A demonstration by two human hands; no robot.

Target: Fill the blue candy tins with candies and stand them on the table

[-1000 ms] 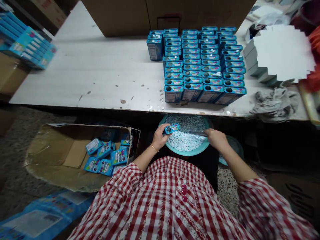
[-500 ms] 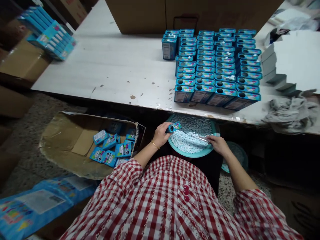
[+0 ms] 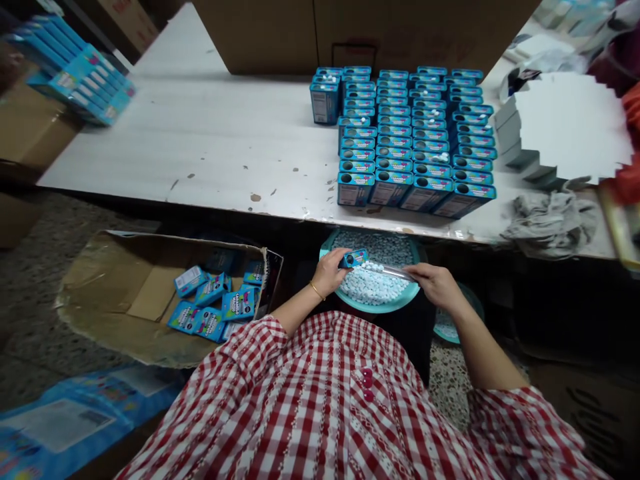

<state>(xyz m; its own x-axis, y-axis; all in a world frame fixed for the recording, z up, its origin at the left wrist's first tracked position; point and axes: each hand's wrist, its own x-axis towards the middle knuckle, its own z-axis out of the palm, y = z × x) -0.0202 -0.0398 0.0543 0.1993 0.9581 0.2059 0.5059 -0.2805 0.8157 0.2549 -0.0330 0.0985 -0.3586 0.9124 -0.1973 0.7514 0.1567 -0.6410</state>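
Observation:
My left hand (image 3: 330, 272) is closed around a small blue candy box (image 3: 356, 259), its round dark opening facing up. In my right hand (image 3: 434, 283) is the handle of a metal scoop (image 3: 395, 272), held roughly level. White candies (image 3: 373, 266) lie heaped on the scoop's end, close beside the box in my left hand. Both hands are over a turquoise basin (image 3: 376, 308) full of small pale candies (image 3: 370, 288). Whether the scoop's tip touches the box I cannot tell.
On the white table (image 3: 225, 153), rows of blue candy boxes (image 3: 395, 180) stand upright, some topped with candies. An open cardboard box (image 3: 110, 287) at left holds several blue boxes. White card sheets (image 3: 570, 127) and a crumpled cloth (image 3: 555, 220) lie at right.
My right hand has raised the scoop out of the candies, now loaded, toward the candy box. My left hand still holds the box. The whole view has shifted slightly.

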